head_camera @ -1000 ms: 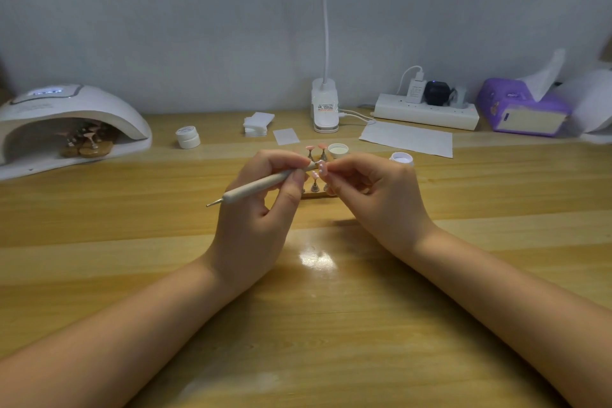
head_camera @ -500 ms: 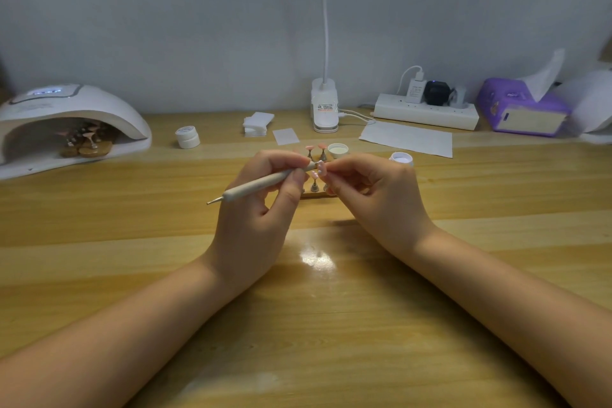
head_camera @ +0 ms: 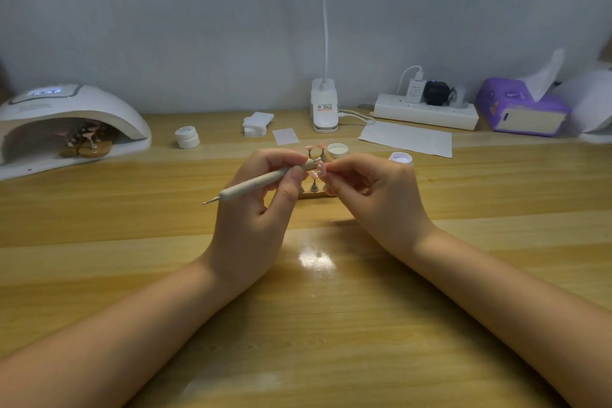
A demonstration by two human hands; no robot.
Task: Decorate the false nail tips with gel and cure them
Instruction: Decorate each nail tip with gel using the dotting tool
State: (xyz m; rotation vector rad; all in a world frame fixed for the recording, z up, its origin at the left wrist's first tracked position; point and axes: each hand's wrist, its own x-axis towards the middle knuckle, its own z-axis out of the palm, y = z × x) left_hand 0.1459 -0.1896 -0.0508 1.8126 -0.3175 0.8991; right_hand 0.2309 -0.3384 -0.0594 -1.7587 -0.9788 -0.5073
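Nothing of note has moved since the earlier frames: both hands hold the same pose above the counter [head_camera: 331, 325]. Left hand [head_camera: 251, 215] grips a dotting tool [head_camera: 261, 180], thumb and fingers curled round its pale, matte shaft. Long axis of the tool runs from lower left, where a bare metal ball tip juts out, up to the right. Its working end meets the false nail tip [head_camera: 322, 170], which the right hand [head_camera: 374, 195] pinches between thumb and fingertips. That nail is small, pink and glossy, with pale dots on it. Contact point lies between the two hands, about equally near each; whether the tool touches the nail cannot be told.

Just behind the hands stands a wooden holder [head_camera: 314, 194] with further pink tips on metal stems. An open gel pot [head_camera: 401, 157] sits just beyond the right hand, its lid [head_camera: 337, 150] beside the holder. Curing lamp [head_camera: 69, 116], smooth white and arched, sits well apart at far left with another holder inside.
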